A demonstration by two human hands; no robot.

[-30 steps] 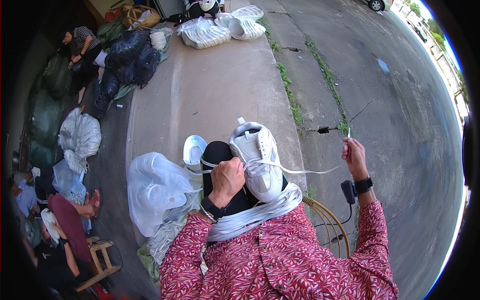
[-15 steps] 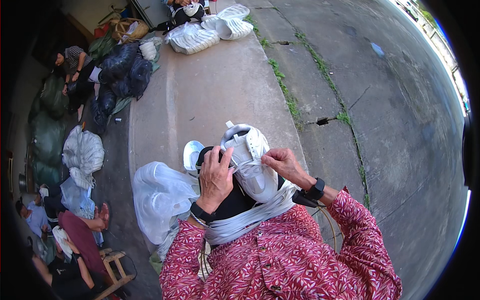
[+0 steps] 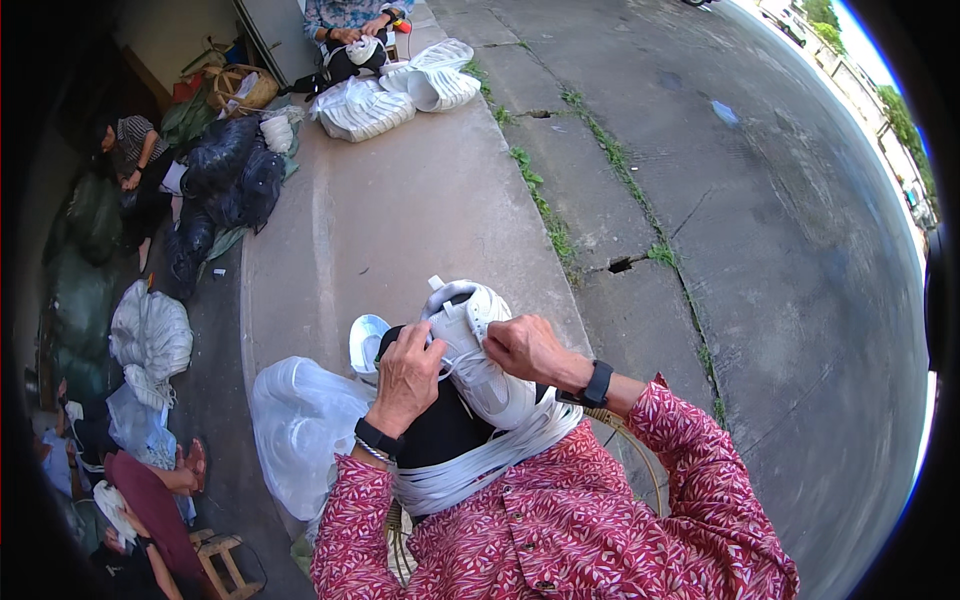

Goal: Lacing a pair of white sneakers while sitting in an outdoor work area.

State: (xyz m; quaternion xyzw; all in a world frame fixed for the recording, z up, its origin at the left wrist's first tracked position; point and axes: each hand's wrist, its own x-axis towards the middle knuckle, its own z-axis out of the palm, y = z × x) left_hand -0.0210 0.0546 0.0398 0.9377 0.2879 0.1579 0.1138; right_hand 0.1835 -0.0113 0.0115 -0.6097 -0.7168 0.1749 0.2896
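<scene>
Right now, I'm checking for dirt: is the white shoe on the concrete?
No, the white shoe lies on the black-clothed lap, right hand against it.

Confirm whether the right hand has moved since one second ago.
Yes, leftward: the right hand was right of the dark hole in the pavement; now it is left of it, at the white shoe.

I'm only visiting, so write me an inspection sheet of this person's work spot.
Surface: black-covered lap
Job's things: white shoe, toe toward the wearer; white laces draped across the lap
Clutter: translucent plastic bag at left
Hands: left hand and right hand both at the shoe's lacing; exact hold hidden
Cables: none clearly seen
Surroundings: co-workers, black bags, concrete yard
</scene>
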